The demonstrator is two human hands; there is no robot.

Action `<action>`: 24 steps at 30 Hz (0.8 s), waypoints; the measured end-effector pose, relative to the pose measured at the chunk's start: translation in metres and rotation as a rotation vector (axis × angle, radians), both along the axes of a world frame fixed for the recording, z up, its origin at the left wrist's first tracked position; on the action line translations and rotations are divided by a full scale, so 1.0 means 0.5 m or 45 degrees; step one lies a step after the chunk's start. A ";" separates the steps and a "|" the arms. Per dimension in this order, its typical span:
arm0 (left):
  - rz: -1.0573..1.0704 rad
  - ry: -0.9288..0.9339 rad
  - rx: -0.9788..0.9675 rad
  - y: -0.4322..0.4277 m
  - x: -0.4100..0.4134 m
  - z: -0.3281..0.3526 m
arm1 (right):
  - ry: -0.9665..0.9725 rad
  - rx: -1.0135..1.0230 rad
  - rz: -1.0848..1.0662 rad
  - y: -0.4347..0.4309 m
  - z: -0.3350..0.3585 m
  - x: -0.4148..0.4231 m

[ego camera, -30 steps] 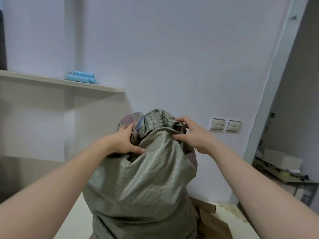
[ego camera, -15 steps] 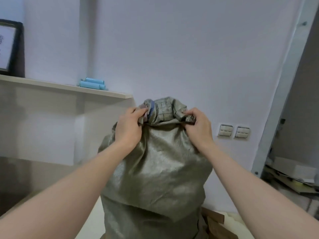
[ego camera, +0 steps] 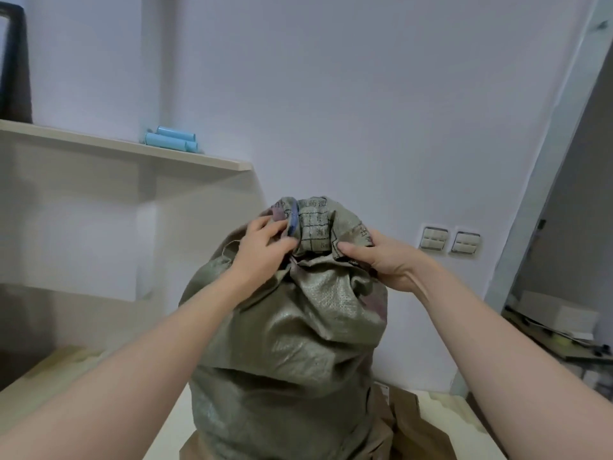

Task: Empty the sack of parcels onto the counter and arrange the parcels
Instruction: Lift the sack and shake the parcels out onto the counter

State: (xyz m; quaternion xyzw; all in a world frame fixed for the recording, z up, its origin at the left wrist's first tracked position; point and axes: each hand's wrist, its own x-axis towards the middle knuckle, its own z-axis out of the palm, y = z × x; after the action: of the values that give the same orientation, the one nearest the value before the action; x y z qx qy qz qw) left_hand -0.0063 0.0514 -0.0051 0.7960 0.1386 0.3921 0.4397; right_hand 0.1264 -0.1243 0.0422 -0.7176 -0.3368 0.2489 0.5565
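I am pinching the grey-green woven plastic sack's (ego camera: 292,330) bunched neck with my left hand (ego camera: 262,250) and right hand (ego camera: 381,257); if that fabric slips, the standing sack may topple.

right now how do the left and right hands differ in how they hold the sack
The left hand shows its back, fingers curled over the bunched top of the sack; the right hand shows its thumb side, thumb laid across the front, fingers hidden behind. The left hand reaches slightly higher than the right hand. Both grip the gathered neck.
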 end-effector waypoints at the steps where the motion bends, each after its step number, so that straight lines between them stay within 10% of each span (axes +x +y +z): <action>1: -0.102 -0.022 -0.095 0.001 -0.008 0.003 | -0.021 -0.061 0.032 -0.004 -0.001 -0.009; 4: -0.023 -0.062 -0.130 0.024 -0.029 0.001 | -0.058 -0.129 0.004 -0.015 -0.013 -0.012; 11: 0.164 0.700 0.143 0.063 -0.046 -0.035 | -0.470 0.011 -0.162 -0.003 -0.053 -0.013; 19: 0.133 -0.145 0.250 0.006 -0.030 0.064 | -0.965 0.539 -0.631 0.023 0.006 -0.026; 24: 0.353 -0.227 0.127 0.028 -0.023 0.064 | -1.150 0.219 -0.658 0.024 -0.005 0.016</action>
State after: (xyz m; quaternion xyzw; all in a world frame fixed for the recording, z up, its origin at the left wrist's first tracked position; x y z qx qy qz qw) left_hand -0.0180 0.0655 0.0267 0.7522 0.1881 0.5244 0.3518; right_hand 0.1342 -0.1122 0.0399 -0.7648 -0.3743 -0.2590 0.4559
